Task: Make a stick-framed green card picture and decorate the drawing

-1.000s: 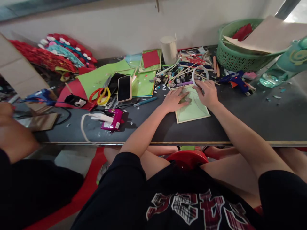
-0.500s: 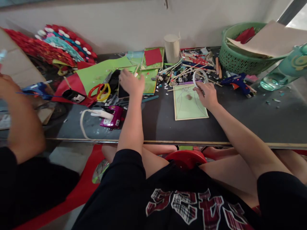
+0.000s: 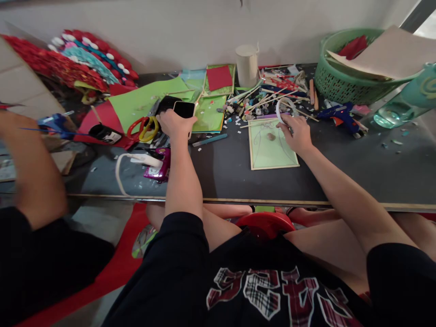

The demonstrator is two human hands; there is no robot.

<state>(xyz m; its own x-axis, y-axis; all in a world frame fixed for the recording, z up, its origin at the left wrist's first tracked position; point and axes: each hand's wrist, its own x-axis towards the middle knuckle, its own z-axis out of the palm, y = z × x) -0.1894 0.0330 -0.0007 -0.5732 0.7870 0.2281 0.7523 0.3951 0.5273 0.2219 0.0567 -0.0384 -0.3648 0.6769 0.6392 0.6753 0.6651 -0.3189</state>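
My left hand (image 3: pixel 175 123) reaches to the back left of the table, thumb and fingers wrapped around the sides of a phone (image 3: pixel 184 109) with a dark screen. Red and yellow scissors (image 3: pixel 148 129) lie just left of it. In my right hand (image 3: pixel 297 132) is a thin white roll of tape (image 3: pixel 279 108), pinched upright between thumb and fingers. Below that hand lies a pale green framed panel (image 3: pixel 272 154) with pencil lines and a small brownish pebble (image 3: pixel 270 136) on it; the hand covers part of its right side.
A purple plug adapter (image 3: pixel 158 165) with a white charger sits near the front edge. Sticks and pebbles are heaped behind the panel. Rightward are a blue glue gun (image 3: pixel 340 113), a green basket (image 3: pixel 347 86) and a bottle (image 3: pixel 391 111). A co-worker's arm (image 3: pixel 37 168) is at the left.
My left hand has come down and closed on the phone, whose screen now shows above the hand. The right hand stays over the panel with the roll of tape.
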